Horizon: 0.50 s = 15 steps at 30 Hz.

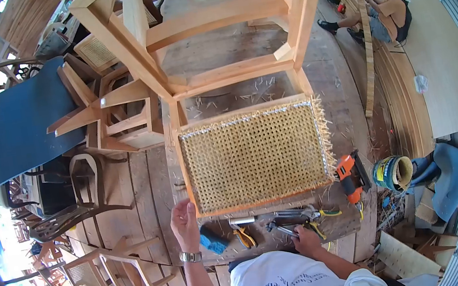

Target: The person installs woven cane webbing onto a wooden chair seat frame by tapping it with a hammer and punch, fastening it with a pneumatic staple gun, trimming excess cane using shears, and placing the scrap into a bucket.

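Note:
A woven cane panel [254, 160] in a wooden chair seat frame lies on the workbench, its cane ends sticking out raggedly along the right side. Beside the panel's near left corner is my left hand [184, 225], fingers raised and loosely bent; no held thing shows. My right hand [308, 241] is closed around the handle of what looks like a hammer [283, 230], low over the bench's near edge. Around it lie orange-handled pliers [244, 236], yellow-handled pincers [316, 228] and a blue cloth-like lump [214, 239]. An orange-and-black staple gun [349, 179] rests to the right.
The chair's wooden back frame [218, 20] rises beyond the seat. Several unfinished chairs [114, 109] and a blue sheet [29, 120] crowd the left. At right are a bucket [392, 172], stacked planks [402, 97] and a seated person [388, 12]. Cane scraps litter the bench.

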Tool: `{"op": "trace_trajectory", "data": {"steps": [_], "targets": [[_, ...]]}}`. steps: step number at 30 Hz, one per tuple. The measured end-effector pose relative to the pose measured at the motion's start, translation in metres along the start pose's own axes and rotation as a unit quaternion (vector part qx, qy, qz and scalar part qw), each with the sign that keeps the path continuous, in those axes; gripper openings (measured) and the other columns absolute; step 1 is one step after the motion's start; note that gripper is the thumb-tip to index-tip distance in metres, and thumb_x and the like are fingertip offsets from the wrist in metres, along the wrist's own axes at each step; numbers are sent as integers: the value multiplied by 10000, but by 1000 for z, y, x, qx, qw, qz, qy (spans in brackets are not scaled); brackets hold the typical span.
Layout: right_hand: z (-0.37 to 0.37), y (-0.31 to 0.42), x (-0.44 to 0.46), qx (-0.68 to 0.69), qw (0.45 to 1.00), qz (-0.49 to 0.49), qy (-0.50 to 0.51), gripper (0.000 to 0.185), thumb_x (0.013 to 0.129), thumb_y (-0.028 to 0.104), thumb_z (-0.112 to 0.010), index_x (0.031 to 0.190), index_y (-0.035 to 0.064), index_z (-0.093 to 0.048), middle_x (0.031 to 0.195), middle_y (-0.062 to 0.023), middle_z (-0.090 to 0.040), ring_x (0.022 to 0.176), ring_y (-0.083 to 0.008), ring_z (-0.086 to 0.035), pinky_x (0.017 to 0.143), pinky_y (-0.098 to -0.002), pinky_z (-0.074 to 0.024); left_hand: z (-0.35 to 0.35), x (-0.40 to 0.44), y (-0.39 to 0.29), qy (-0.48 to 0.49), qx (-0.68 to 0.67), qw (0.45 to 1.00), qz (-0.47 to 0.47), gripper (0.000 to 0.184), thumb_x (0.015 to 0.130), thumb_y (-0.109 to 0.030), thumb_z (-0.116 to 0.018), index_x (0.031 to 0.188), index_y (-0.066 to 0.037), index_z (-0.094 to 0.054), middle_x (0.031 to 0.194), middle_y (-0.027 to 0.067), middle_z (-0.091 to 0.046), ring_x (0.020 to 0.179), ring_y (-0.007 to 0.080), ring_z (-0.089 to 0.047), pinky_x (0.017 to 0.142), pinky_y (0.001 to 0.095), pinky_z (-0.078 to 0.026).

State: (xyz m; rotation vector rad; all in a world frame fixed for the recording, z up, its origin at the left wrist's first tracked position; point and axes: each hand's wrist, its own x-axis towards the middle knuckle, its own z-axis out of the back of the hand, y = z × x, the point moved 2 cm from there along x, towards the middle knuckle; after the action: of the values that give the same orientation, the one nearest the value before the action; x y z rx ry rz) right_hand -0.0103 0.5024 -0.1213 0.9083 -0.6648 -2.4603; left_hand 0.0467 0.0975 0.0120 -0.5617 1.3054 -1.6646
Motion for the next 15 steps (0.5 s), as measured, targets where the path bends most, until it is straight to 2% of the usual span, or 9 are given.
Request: {"op": "trace_trajectory", "data": {"steps": [4, 5, 7, 10, 12, 15], "targets": [[-3, -2, 11, -42, 998, -31, 35, 377, 814, 257, -764, 1079, 95, -550, 871, -155, -713, 795, -378, -699, 695, -498, -546, -41, 75, -21, 33, 66, 995, -65, 276, 982, -227, -698, 1152, -10, -673, 1045, 83, -721, 964, 134, -661, 848, 295, -524], [-2, 0, 12, -46, 997, -46, 51, 407, 806, 279, -773, 1083, 86, -547, 861, -157, -718, 785, -370, -707, 690, -492, -551, -54, 91, -32, 48, 82, 993, -77, 270, 965, -183, -698, 1170, -10, -672, 1092, 139, -723, 1017, 205, -686, 893, 340, -528], [6, 9, 15, -52, 993, -78, 69, 433, 811, 310, -774, 1118, 100, -554, 848, -160, -720, 773, -384, -706, 677, -507, -551, -80, 124, -59, 87, 139, 970, -181, 273, 956, -169, -696, 1168, 0, -669, 1114, 166, -718, 1051, 273, -688, 915, 376, -529], [10, 12, 18, -48, 992, -93, 77, 460, 814, 335, -774, 1151, 108, -558, 830, -168, -717, 763, -393, -705, 667, -517, -551, -123, 168, -90, 147, 181, 936, -263, 296, 948, -178, -683, 1170, 15, -662, 1158, 217, -699, 1090, 393, -666, 949, 424, -520], [9, 12, 21, -48, 991, -95, 83, 470, 812, 342, -776, 1159, 111, -559, 823, -171, -716, 763, -394, -706, 666, -518, -551, -152, 203, -87, 201, 216, 917, -268, 379, 998, -314, -609, 1183, 12, -664, 1175, 224, -693, 1101, 414, -657, 967, 451, -508], [13, 15, 19, -61, 988, -105, 98, 457, 803, 329, -783, 1138, 109, -564, 830, -163, -719, 765, -381, -707, 673, -507, -551, -197, 250, -64, 299, 290, 879, -232, 594, 1029, -536, -479, 1156, 11, -675, 1144, 240, -692, 1102, 393, -658, 971, 435, -497]]}}
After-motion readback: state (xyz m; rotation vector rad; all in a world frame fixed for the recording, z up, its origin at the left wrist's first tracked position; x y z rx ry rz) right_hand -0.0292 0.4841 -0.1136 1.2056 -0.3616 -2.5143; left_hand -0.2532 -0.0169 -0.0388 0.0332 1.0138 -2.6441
